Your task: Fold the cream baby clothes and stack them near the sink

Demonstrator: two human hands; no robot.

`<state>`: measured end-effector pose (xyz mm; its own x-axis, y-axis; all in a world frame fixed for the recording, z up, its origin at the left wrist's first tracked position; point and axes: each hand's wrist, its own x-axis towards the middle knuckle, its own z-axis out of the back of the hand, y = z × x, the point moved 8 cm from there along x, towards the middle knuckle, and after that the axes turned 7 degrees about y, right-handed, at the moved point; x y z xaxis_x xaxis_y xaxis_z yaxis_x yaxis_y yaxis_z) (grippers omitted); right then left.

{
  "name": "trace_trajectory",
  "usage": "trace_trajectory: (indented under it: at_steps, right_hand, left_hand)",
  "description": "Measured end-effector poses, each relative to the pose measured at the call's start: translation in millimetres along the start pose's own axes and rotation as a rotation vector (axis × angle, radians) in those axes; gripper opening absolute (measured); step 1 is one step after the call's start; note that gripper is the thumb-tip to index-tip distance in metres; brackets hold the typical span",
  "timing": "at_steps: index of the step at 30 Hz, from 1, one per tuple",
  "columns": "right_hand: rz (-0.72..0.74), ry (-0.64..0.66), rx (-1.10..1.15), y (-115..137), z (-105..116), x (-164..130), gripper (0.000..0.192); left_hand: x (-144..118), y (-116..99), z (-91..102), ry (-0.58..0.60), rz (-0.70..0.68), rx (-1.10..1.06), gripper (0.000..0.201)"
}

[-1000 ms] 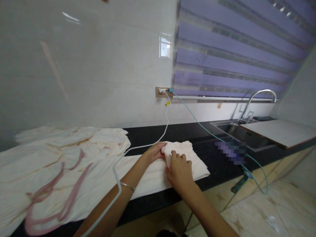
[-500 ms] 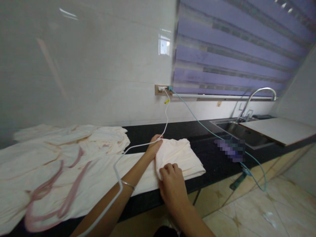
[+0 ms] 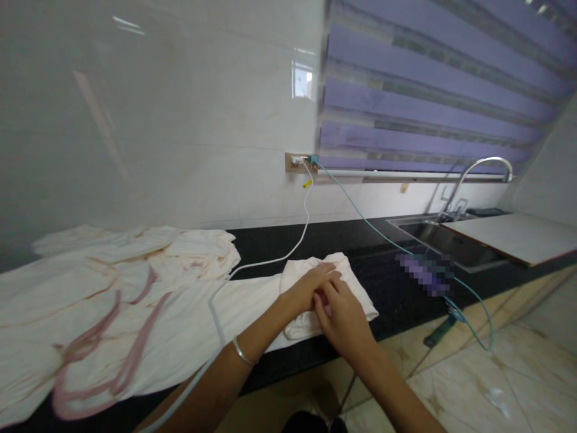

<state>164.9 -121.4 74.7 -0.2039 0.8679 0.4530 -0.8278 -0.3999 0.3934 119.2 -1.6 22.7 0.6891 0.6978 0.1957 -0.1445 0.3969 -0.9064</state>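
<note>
A cream garment with pink trim (image 3: 180, 319) is spread along the dark counter, its right end folded over into a thick bundle (image 3: 356, 288). On top of this folded end lies my left hand (image 3: 318, 279), stretched out with its palm down. My right hand (image 3: 345, 313) rests on the same fold, close against the left one and partly overlapping it. Its fingers are bent a little and the thumb stands apart; neither hand grips the fabric. A white cable (image 3: 261, 263) crosses over the garment and passes by my left forearm.
More rumpled cream cloth (image 3: 135, 246) lies at the back left. The white cable and a teal cable (image 3: 360, 210) run from a wall socket (image 3: 295, 162). A blurred purple object (image 3: 424, 273) is on the counter, before the sink (image 3: 464, 243) and a white board (image 3: 527, 234).
My left hand has left the fold's far left corner and moved right onto its top. My right hand has shifted up and right from the near edge. The white cable now hangs lower.
</note>
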Motion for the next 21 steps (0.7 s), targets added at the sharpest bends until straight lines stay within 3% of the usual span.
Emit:
trace_trajectory:
  at_steps: [3, 6, 11, 16, 18, 21]
  right_hand:
    - [0.033, 0.056, -0.017, -26.6, -7.9, 3.0, 0.017]
    - [0.055, 0.084, -0.024, -44.8, -11.1, -6.6, 0.017]
    - [0.163, 0.215, -0.093, -56.5, -1.7, -26.7, 0.024]
    - [0.226, 0.27, -0.125, -75.0, 9.9, -33.0, 0.051]
    - [0.231, 0.261, -0.149, -83.0, 13.6, -31.5, 0.05]
    - [0.269, 0.28, -0.19, -89.6, 16.5, -30.6, 0.037]
  left_hand:
    - [-9.4, 1.5, -17.8, 0.11, -0.092, 0.37, 0.055]
    - [-14.5, 6.4, -28.4, 0.161, -0.026, 0.653, 0.068]
    - [-9.6, 2.8, -21.7, 0.08, 0.095, 0.581, 0.083]
    - [-2.0, -15.6, -1.3, 0.019, 0.004, 0.47, 0.09]
    - [-1.4, -18.1, 8.1, 0.009, -0.019, 0.459, 0.088]
    - [-2.4, -5.1, 20.0, 0.013, 0.031, 0.445, 0.07]
